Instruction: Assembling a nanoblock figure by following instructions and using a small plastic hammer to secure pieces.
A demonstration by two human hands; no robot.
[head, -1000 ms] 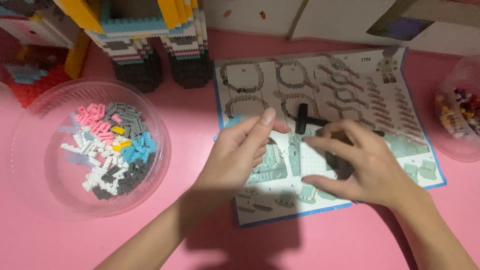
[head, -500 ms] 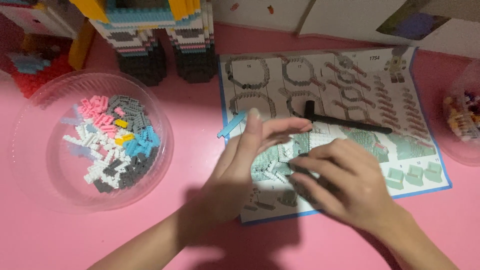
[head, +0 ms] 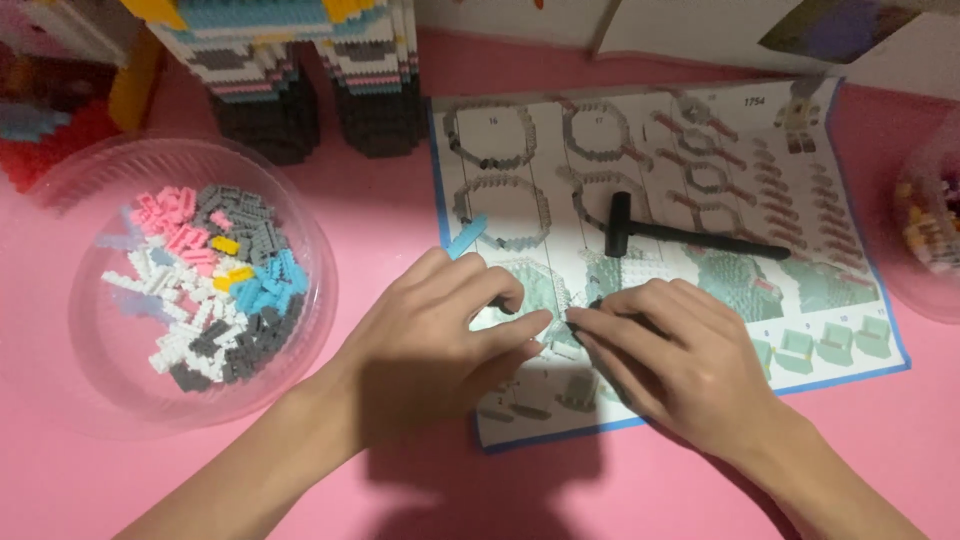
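Two bare hands in shot, the left hand and the right hand, and there's nothing worn on either: no gloves, no rings, no watch, no bracelet at the wrists. Both forearms run bare to the bottom edge of the frame (no sleeve or cuff shows anywhere). Fingers slender, nails short and plain, no polish that shows.

Blue-bordered printed instruction sheet flat on pink table.
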